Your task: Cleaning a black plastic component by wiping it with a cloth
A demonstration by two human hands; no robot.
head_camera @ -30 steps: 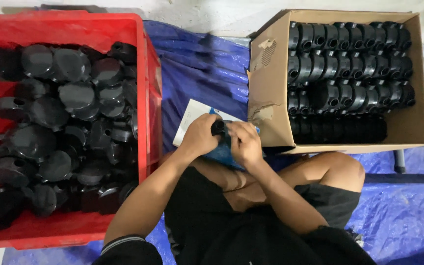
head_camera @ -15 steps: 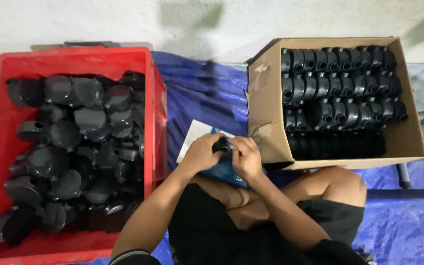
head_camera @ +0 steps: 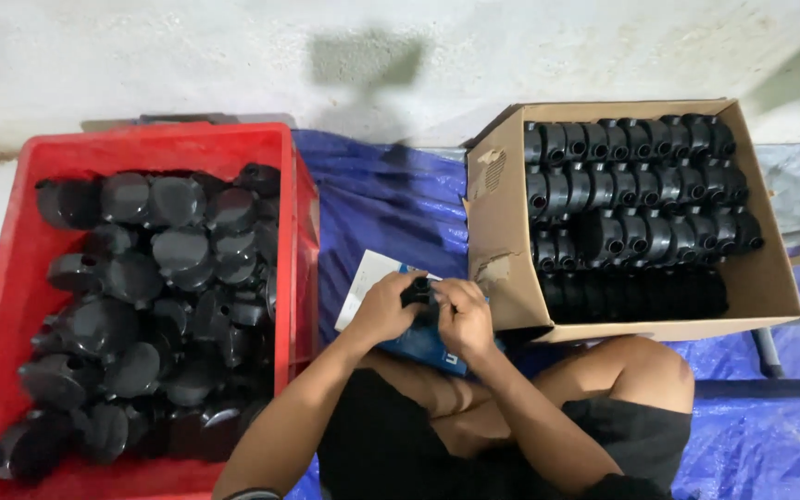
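Observation:
My left hand [head_camera: 383,308] and my right hand [head_camera: 463,318] meet in front of my lap, both closed around one small black plastic part [head_camera: 416,294]. Only the part's top shows between my fingers. Beneath my hands lies a blue packet [head_camera: 423,344] on a white sheet [head_camera: 363,282]. A red crate [head_camera: 6,306] heaped with several round black plastic parts [head_camera: 155,306] stands at my left. On my right, a cardboard box [head_camera: 502,218] holds neat rows of black parts [head_camera: 636,199].
A blue tarp [head_camera: 377,199] covers the floor between crate and box and continues to the right. A pale concrete wall or floor strip [head_camera: 233,56] runs along the top. My bent legs fill the bottom middle.
The view has tilted downward, so crate and box sit lower in frame. My hands stay together on the black part, with only slight finger shifts.

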